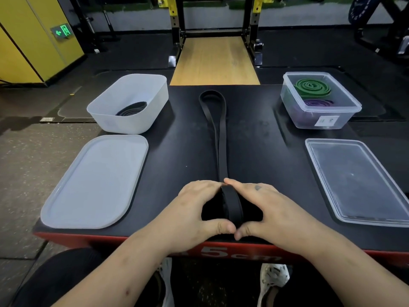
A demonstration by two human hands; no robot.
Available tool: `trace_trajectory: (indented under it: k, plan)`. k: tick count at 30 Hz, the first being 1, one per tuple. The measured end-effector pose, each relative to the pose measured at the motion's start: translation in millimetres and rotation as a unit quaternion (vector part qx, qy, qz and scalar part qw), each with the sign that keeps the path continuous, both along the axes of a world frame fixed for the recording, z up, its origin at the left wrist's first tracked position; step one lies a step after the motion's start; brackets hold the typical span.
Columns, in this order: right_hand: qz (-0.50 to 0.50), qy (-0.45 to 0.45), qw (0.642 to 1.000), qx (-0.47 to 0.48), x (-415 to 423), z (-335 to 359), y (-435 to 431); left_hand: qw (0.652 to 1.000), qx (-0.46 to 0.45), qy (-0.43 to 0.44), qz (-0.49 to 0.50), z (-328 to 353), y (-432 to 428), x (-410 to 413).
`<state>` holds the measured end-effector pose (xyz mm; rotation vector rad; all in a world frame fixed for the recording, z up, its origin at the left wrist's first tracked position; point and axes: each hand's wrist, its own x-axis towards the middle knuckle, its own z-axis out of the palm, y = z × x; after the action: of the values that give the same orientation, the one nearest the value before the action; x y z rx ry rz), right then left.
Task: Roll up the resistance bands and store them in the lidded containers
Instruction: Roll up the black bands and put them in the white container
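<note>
A black resistance band (218,129) lies lengthwise down the middle of the black platform (261,156), its near end wound into an upright roll (232,206). My left hand (194,209) grips the roll's left side and my right hand (272,209) grips its right side, thumbs meeting at the near edge. A white container (130,103) at the far left holds a rolled black band (132,109). A clear container (318,100) at the far right holds a rolled green band (312,87) and a rolled purple band (318,104).
A white lid (95,182) lies flat at the near left and a clear lid (358,180) at the near right. The platform's red front edge (210,251) is just below my hands. A wooden lifting platform (214,60) and rack stand beyond.
</note>
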<state>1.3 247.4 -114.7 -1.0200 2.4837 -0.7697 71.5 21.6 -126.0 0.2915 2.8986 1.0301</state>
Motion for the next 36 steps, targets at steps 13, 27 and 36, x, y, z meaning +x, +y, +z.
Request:
trace_trajectory:
  k: [13, 27, 36]
  plan:
    - [0.006, -0.038, 0.999, -0.028, -3, 5, 5, 1.000, 0.015, 0.004, 0.012, 10, 1, 5]
    - [0.009, -0.043, 0.997, -0.064, -4, 2, 4, 0.999, 0.005, 0.045, 0.001, 7, 7, 5]
    - [0.019, -0.036, 0.996, -0.075, -8, -1, 7, 0.999, 0.025, 0.020, 0.043, 14, 10, 10]
